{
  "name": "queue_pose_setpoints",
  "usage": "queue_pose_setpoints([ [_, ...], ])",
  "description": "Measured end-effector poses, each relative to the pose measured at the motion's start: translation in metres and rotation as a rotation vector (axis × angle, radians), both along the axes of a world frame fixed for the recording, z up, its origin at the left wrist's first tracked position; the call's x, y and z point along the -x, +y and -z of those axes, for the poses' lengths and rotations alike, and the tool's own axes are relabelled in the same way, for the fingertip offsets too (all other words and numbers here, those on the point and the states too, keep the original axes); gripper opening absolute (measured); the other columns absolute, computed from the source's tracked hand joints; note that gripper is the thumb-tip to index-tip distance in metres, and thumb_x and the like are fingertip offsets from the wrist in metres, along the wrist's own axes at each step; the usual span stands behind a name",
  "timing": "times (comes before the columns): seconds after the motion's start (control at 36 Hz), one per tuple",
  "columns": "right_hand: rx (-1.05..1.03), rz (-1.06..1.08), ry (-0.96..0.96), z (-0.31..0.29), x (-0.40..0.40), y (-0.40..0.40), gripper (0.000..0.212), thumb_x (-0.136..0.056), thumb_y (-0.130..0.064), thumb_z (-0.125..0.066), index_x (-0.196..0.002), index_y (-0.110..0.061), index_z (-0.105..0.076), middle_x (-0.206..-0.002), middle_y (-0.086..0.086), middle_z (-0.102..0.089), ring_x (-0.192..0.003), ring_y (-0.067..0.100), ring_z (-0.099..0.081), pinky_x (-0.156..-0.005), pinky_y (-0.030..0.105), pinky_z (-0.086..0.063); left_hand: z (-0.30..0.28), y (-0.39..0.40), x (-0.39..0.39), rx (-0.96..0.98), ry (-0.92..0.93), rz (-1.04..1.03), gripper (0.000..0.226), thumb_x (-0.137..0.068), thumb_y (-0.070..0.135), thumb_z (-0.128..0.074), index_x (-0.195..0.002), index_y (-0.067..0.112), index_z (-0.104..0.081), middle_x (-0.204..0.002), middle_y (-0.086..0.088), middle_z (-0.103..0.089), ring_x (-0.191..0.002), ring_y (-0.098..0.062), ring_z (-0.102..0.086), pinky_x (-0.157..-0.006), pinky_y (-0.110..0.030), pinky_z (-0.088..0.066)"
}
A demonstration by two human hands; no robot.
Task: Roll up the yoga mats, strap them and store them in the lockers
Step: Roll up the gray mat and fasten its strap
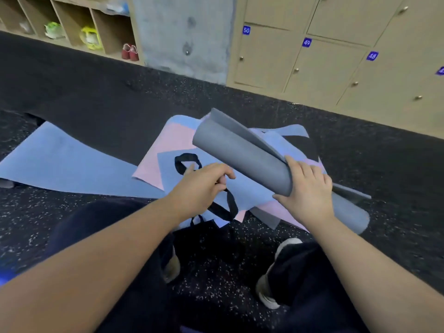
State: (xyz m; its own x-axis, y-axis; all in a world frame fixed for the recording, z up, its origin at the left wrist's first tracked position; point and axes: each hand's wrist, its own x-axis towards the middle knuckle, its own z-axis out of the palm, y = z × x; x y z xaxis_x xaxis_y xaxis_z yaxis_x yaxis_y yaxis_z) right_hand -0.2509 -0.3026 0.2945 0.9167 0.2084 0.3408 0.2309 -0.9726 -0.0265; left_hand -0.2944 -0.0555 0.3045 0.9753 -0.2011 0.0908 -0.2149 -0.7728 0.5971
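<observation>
Head view shows your right hand gripping the near end of the rolled grey mat, held tilted above the flat blue and pink mats on the floor. Your left hand pinches the black strap lying over them. Numbered lockers stand beyond.

light: even, dim-ish | shadows: soft | blur: slight | edges: bowed
</observation>
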Motion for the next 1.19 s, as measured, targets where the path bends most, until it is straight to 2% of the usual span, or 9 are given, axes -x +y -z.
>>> queue_pose_setpoints([
  [0.08, -0.065, 0.023, 0.057, 0.004, -0.007, 0.005, 0.096, -0.057, -0.040, -0.087, -0.141, -0.019, -0.044, -0.125, 0.004, -0.058, -0.114, 0.034, -0.050, -0.091, 0.046, -0.037, 0.009, 0.006, -0.007, 0.104, 0.058, -0.052, 0.028, -0.097, 0.005, -0.044, -0.093, 0.031, -0.050, -0.090, 0.010, -0.051, -0.082, 0.000, -0.055, -0.090, -0.027, -0.040],
  [0.19, -0.186, 0.027, 0.161, 0.009, -0.016, 0.013, 0.091, -0.066, -0.039, -0.080, -0.144, -0.024, -0.035, -0.134, -0.002, -0.050, -0.120, 0.028, -0.042, -0.096, 0.042, -0.033, 0.012, 0.018, -0.025, 0.271, 0.084, -0.249, 0.031, -0.098, 0.003, -0.042, -0.088, 0.032, -0.047, -0.102, -0.001, -0.049, -0.057, -0.011, -0.058, -0.055, -0.014, -0.041],
  [0.33, -0.286, -0.018, 0.313, 0.017, -0.019, 0.021, 0.083, -0.069, -0.035, -0.078, -0.139, -0.022, -0.034, -0.131, 0.000, -0.048, -0.115, 0.029, -0.046, -0.093, 0.044, -0.041, 0.003, 0.031, -0.055, 0.585, 0.194, -0.534, 0.032, -0.094, -0.005, -0.043, -0.113, 0.020, -0.048, -0.114, -0.004, -0.047, -0.063, -0.018, -0.053, -0.061, -0.029, -0.049],
  [0.44, -0.345, -0.077, 0.410, 0.024, -0.019, 0.023, 0.080, -0.069, -0.033, -0.078, -0.136, -0.020, -0.035, -0.126, 0.000, -0.049, -0.107, 0.027, -0.052, -0.085, 0.039, -0.044, 0.002, 0.037, -0.070, 0.858, 0.236, -0.652, 0.040, -0.088, -0.009, -0.045, -0.119, 0.016, -0.050, -0.090, -0.001, -0.055, -0.066, -0.014, -0.054, -0.065, -0.031, -0.048],
  [0.64, -0.458, -0.113, 0.559, 0.024, -0.020, 0.025, 0.080, -0.068, -0.035, -0.082, -0.130, -0.026, -0.033, -0.113, -0.013, -0.046, -0.092, 0.011, -0.048, -0.070, 0.024, -0.032, -0.006, 0.035, -0.077, 1.333, 0.302, -0.464, 0.069, -0.067, 0.017, -0.046, -0.136, 0.009, -0.043, -0.096, -0.004, -0.050, -0.076, -0.024, -0.048, -0.064, -0.031, -0.036],
  [0.78, -0.477, -0.138, 0.662, 0.022, -0.023, 0.026, 0.086, -0.068, -0.033, -0.083, -0.134, -0.024, -0.029, -0.112, -0.012, -0.045, -0.097, 0.012, -0.049, -0.073, 0.024, -0.036, -0.018, 0.029, -0.076, 1.243, 0.272, -0.337, 0.070, -0.077, 0.040, -0.055, -0.143, 0.029, -0.033, -0.103, 0.012, -0.056, -0.081, -0.009, -0.058, -0.074, -0.031, -0.044],
  [0.92, -0.409, -0.143, 0.738, 0.024, -0.024, 0.026, 0.083, -0.067, -0.031, -0.082, -0.129, -0.025, -0.028, -0.105, -0.008, -0.051, -0.092, 0.015, -0.053, -0.074, 0.027, -0.042, -0.015, 0.035, -0.071, 0.960, 0.223, -0.370, 0.086, -0.051, 0.054, -0.074, -0.129, 0.053, -0.037, -0.103, 0.008, -0.058, -0.063, -0.017, -0.054, -0.068, -0.043, -0.037],
  [1.06, -0.411, -0.205, 0.765, 0.031, -0.020, 0.032, 0.089, -0.064, -0.032, -0.083, -0.131, -0.025, -0.025, -0.112, -0.006, -0.051, -0.098, 0.015, -0.054, -0.076, 0.027, -0.043, -0.008, 0.031, -0.064, 0.939, 0.210, -0.328, 0.067, -0.051, 0.042, -0.081, -0.113, 0.046, -0.056, -0.093, 0.016, -0.066, -0.076, -0.017, -0.059, -0.066, -0.042, -0.044],
  [1.19, -0.572, -0.276, 0.750, 0.031, -0.008, 0.052, 0.094, -0.061, -0.035, -0.087, -0.131, -0.031, -0.024, -0.119, -0.020, -0.050, -0.107, 0.004, -0.053, -0.081, 0.016, -0.044, 0.003, 0.006, -0.048, 0.822, 0.193, -0.152, 0.070, -0.062, 0.012, -0.085, -0.118, 0.036, -0.051, -0.101, 0.022, -0.066, -0.089, 0.001, -0.064, -0.071, -0.019, -0.051],
])
